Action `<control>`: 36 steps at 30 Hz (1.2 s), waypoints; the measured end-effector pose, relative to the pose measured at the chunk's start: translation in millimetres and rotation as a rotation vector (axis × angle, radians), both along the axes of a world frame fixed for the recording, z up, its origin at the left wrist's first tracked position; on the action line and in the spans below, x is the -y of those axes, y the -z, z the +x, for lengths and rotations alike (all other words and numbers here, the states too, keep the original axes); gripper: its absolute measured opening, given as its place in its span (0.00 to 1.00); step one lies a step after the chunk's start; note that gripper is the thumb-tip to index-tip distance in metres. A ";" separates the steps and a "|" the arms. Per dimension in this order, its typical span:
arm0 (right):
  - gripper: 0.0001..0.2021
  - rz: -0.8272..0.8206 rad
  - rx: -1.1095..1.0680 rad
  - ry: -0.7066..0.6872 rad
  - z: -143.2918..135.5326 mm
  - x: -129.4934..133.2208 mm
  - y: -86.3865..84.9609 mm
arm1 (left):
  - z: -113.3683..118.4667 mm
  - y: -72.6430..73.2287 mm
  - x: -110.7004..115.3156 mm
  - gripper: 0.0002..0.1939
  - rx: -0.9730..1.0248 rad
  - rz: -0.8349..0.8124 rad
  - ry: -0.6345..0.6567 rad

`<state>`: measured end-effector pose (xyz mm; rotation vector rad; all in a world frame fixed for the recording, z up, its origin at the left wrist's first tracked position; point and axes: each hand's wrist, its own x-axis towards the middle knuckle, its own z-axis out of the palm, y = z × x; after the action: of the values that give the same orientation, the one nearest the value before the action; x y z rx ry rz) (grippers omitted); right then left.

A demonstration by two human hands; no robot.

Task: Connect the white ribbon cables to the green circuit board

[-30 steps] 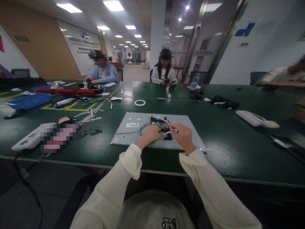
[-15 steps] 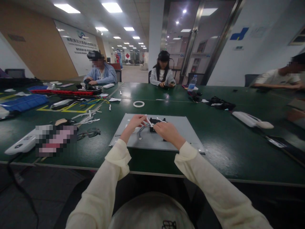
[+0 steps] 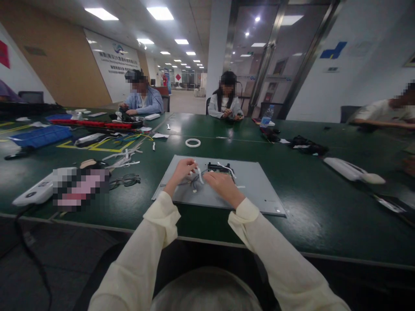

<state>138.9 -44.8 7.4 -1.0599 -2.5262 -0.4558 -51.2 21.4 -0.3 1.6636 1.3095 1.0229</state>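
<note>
My left hand [image 3: 184,171] is closed in a pinch on a narrow white strip [image 3: 200,176], which hangs curved from its fingertips. Just right of the strip, my right hand [image 3: 221,183] has its fingers pressed together; whether anything sits between them is hidden. Behind the right hand lies a black part with a frame-like housing [image 3: 212,166], partly covered, with another white strip [image 3: 231,169] across it. Thin grey cables [image 3: 193,183] with a small pale connector run below the left hand. All of this is over a flat grey panel [image 3: 259,190].
On the green table [image 3: 155,211] are a white tape roll [image 3: 193,143], glasses [image 3: 126,181], loose white strips [image 3: 125,160] and a white device [image 3: 40,190] at left. A blue tray [image 3: 42,136] stands farther left; another white device [image 3: 350,170] lies at right. Several people sit around.
My right hand has come away from the black part toward the left, uncovering more of it. The white strip now hangs clear of the part beside my left hand. The view has shifted slightly.
</note>
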 end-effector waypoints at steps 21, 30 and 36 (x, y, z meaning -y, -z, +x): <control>0.11 0.027 -0.263 -0.102 -4.5 -5.1 10.8 | -2.0 1.1 7.4 0.12 -0.215 0.084 0.016; 0.11 -0.082 0.061 -0.090 -17.2 -10.7 18.0 | 10.6 -0.3 13.8 0.12 -0.889 0.376 0.033; 0.10 -0.101 0.075 -0.016 -20.1 -10.5 20.4 | 11.4 3.8 8.6 0.12 -0.990 0.382 0.076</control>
<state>118.8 -34.3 -13.0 -1.0764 -2.6466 -0.3742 -39.8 12.8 -4.2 2.6679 1.6744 0.3732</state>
